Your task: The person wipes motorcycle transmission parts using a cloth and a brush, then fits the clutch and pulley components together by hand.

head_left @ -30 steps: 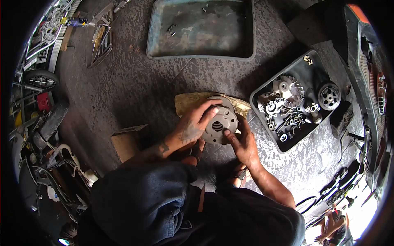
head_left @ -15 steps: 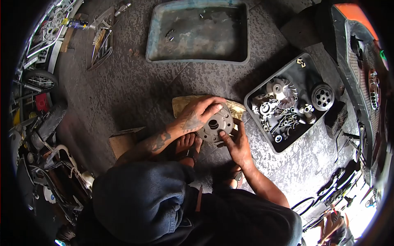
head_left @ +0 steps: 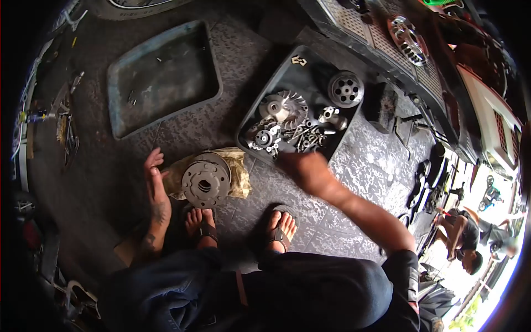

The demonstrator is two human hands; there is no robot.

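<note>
A round grey metal disc part (head_left: 206, 182) with a centre hole and smaller holes around it rests on a crumpled yellowish cloth (head_left: 240, 176) on the floor, in front of my feet. To its left, my left hand (head_left: 156, 176) is raised with the fingers stretched out, holding nothing. My right hand (head_left: 305, 171) is over the near edge of the dark parts tray (head_left: 310, 61), smeared by motion, and its fingers cannot be made out. Inside the tray lie a finned metal fan wheel (head_left: 287, 107), a round drum with holes (head_left: 346, 89) and several bolts and small metal pieces (head_left: 305, 136).
A larger shallow tray (head_left: 166, 74) with a few tiny bits in it lies at the back left. A dark block (head_left: 380, 108) stands right of the parts tray. Vehicle panels (head_left: 381, 39) fill the upper right. Another person (head_left: 463, 235) is far off at the right.
Both hands have let go of the disc part, which now rests on the cloth. My left hand is off to its left; my right hand has moved to the parts tray. The view has turned right.
</note>
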